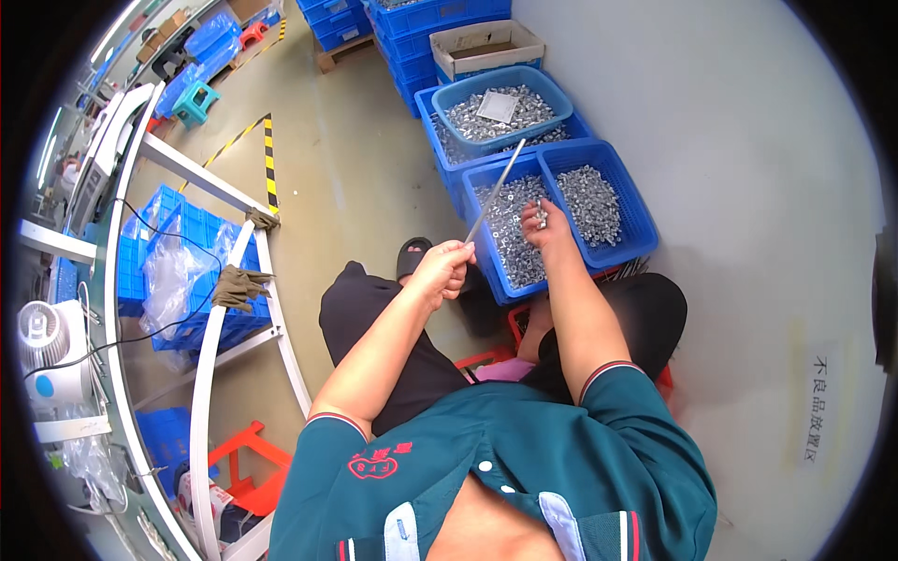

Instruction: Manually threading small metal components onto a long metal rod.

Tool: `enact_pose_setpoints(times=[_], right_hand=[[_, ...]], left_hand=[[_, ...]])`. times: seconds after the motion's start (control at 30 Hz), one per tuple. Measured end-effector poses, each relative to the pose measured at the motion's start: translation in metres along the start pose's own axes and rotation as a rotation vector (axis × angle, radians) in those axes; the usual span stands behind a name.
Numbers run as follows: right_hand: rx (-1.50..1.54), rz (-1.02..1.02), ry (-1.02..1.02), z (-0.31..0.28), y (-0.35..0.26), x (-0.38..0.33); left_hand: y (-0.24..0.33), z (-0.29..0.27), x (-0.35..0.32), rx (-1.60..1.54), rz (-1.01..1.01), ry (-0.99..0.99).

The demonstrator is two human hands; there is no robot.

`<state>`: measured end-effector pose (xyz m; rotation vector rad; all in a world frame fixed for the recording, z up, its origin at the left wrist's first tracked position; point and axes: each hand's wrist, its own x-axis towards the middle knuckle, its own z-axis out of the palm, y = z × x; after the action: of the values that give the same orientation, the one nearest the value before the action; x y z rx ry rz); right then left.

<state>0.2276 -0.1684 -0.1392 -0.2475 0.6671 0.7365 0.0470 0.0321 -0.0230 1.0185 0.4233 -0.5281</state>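
Note:
My left hand [444, 273] is closed round the lower end of a thin straight metal rod [496, 192]. The rod slants up and away to the right, over the near blue bin [499, 292]. My right hand [546, 225] is above that bin's left compartment, its fingers curled round a few small silver metal pieces [541, 217]. Loose nut-like metal pieces [520, 251] fill this compartment. More small silver pieces [589, 206] are heaped in the right compartment, beyond a blue divider. The exact shape of the pieces in my fingers is too small to tell.
Behind the bin, a lighter blue tub [458, 136] of metal pieces bears a white card [498, 107]. An open carton [486, 51] and stacked blue crates [402, 47] stand farther back. A wall [730, 187] rises on the right; a white metal frame [210, 374] is on the left.

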Motion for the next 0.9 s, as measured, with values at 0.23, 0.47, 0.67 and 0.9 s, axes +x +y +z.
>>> enact_pose_setpoints(times=[0.23,0.47,0.67,0.9], right_hand=[[-0.554,0.024,-0.141,0.084,-0.023,-0.053],[-0.725,-0.048,-0.251,0.144,-0.029,-0.123],[-0.586,-0.013,-0.346,0.144,-0.02,-0.124],[-0.613,0.029,-0.343,0.15,-0.015,-0.124]], left_hand=[[0.001,0.003,-0.005,0.146,0.073,0.061],[0.009,0.0,-0.02,0.22,0.151,0.002],[0.013,-0.005,-0.015,0.28,0.2,0.038],[0.016,-0.016,-0.009,0.37,0.31,0.09]])
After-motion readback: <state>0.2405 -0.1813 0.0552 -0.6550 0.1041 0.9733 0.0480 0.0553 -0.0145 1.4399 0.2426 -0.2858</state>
